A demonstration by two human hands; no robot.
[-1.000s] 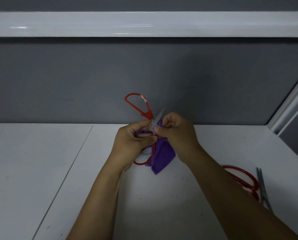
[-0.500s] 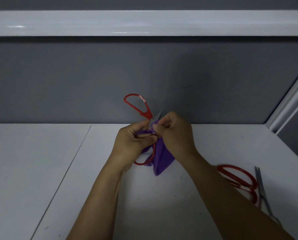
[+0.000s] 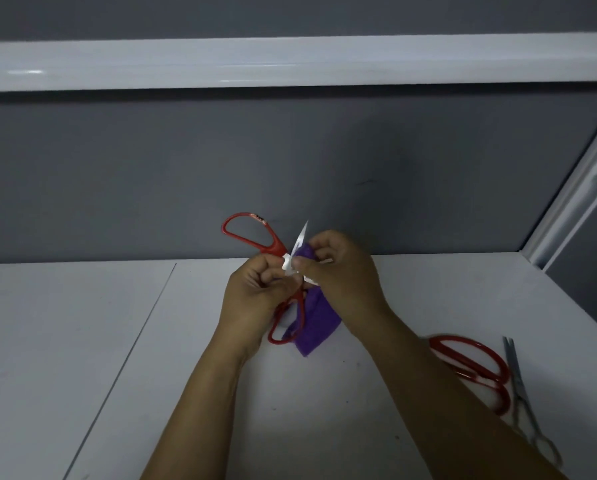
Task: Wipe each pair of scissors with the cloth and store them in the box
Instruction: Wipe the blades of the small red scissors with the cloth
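While the left hand (image 3: 255, 299) grips red scissors (image 3: 252, 237), the right hand (image 3: 342, 271) pinches purple cloth (image 3: 318, 323) against their blade (image 3: 300, 237).

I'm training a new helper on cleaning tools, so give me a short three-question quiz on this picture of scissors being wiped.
1. True or false: the left hand grips the red-handled scissors.
2. The cloth pinched by the right hand is: A green, B purple, C white?
3. How many other pairs lie on the table?
Key: 1 true. 2 B. 3 two: a red pair and a silver pair.
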